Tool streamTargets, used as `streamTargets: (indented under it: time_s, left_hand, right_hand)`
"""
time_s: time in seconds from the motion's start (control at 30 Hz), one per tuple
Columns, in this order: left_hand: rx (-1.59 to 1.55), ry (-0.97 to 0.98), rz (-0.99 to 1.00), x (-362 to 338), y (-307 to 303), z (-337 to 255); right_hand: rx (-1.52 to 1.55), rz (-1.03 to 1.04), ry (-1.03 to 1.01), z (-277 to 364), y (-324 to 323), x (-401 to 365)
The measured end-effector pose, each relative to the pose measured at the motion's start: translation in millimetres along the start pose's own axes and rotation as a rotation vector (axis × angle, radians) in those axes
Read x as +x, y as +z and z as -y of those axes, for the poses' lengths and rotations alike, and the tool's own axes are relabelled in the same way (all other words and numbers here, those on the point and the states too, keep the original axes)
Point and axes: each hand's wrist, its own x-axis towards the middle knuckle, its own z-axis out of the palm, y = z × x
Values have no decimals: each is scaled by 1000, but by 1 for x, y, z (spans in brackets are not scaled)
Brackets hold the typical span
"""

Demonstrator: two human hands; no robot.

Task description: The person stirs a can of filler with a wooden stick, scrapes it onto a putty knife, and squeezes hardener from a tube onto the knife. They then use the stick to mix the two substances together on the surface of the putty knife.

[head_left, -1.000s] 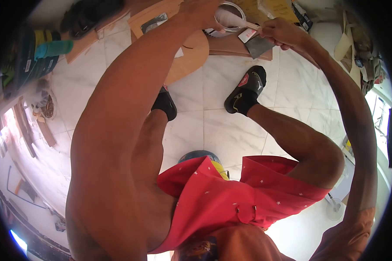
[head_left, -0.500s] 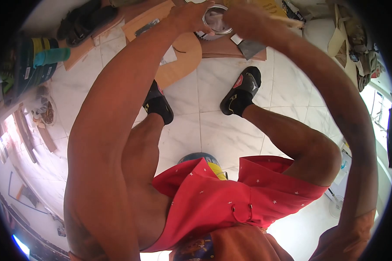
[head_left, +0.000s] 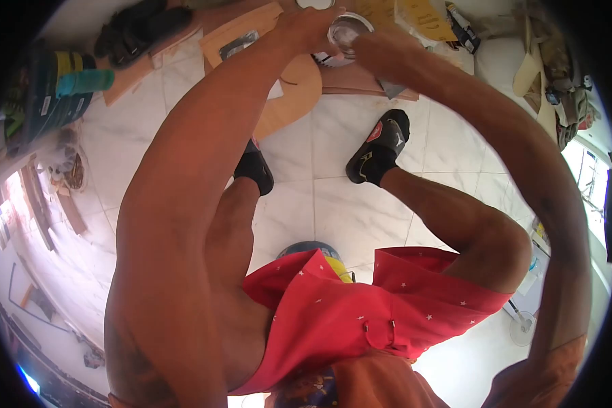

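Near the top of the head view is an open round metal can [head_left: 351, 34], with pale grey-white material inside. My left hand [head_left: 311, 30] is curled around the can's left side, gripping it. At the right rim is my right hand [head_left: 387, 56], its fingers bent together and slightly blurred; whatever they pinch is hidden. Just above my left hand shows a white round piece [head_left: 316, 3], cut by the frame's edge. Below the hands lies a tan board with a rounded end [head_left: 299, 95].
Yellow paper packaging [head_left: 428, 20] and a dark tube [head_left: 462, 30] lie at the upper right. Dark sandals [head_left: 139, 34] are at the upper left, above a teal bottle [head_left: 85, 83]. A bucket [head_left: 306, 248] stands on the tiled floor between my legs.
The can and both hands sit slightly farther right and lower in view. The white round piece has come into sight above my left hand. A pale stick beyond my right hand no longer shows.
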Motion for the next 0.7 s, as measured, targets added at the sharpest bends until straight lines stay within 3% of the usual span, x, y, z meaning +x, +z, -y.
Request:
streamTargets:
  time_s: [0.07, 0.13, 0.2, 0.3, 0.37, 0.43, 0.57, 0.7]
  left_hand:
    - [-21, -6, 31, -5, -5, -3]
    - [-20, 15, 1, -1, 1, -2]
    - [6, 51, -75, 3, 14, 3]
    - [-67, -32, 38, 1, 2, -6]
    - [-33, -17, -3, 1, -1, -5]
    - [-14, -14, -12, -5, 2, -5]
    - [-54, 2, -31, -1, 5, -3]
    - [-137, 6, 9, 1, 4, -1]
  right_hand:
    - [-13, -13, -336, -55, 4, -2]
    - [-44, 2, -434, -65, -12, -4]
    - [-79, 43, -303, -49, -27, -7]
    - [-120, 96, -120, 2, -55, -4]
    - [-132, 114, -102, -2, -48, -6]
    - [-132, 112, -192, -49, -18, -17]
    - [-326, 227, -163, -75, -23, 33]
    - [-168, -292, -165, -45, 60, 53]
